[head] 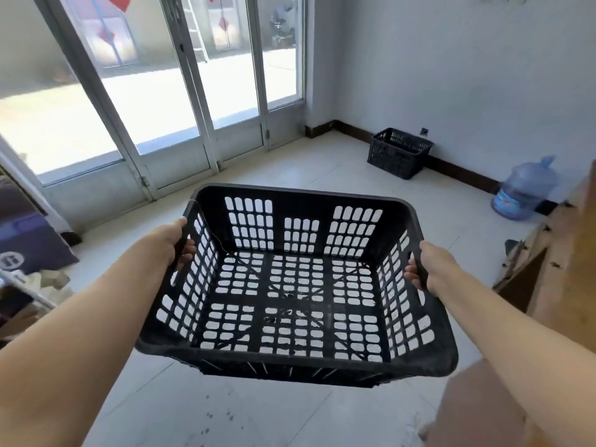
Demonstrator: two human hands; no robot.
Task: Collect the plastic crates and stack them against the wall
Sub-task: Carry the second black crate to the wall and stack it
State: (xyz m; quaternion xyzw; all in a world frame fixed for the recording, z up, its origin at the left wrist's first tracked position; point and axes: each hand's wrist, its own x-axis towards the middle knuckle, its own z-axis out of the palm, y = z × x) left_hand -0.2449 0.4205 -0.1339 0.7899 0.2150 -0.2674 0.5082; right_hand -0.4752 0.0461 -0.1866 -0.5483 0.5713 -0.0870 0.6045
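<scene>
I hold an empty black plastic crate [300, 353] with slotted walls and floor in front of me, above the pale tiled floor. My left hand [175, 241] grips its left rim, fingers curled inside. My right hand [422, 266] grips the right rim the same way. A second black crate [398, 153] stands on the floor against the far right wall, upright and empty as far as I can see.
Glass doors [180, 91] fill the left and far side. A blue water jug [524, 191] lies by the right wall near wooden furniture [564, 269]. A purple box [29, 240] and clutter sit at the left edge. My knee [477, 408] shows at bottom right.
</scene>
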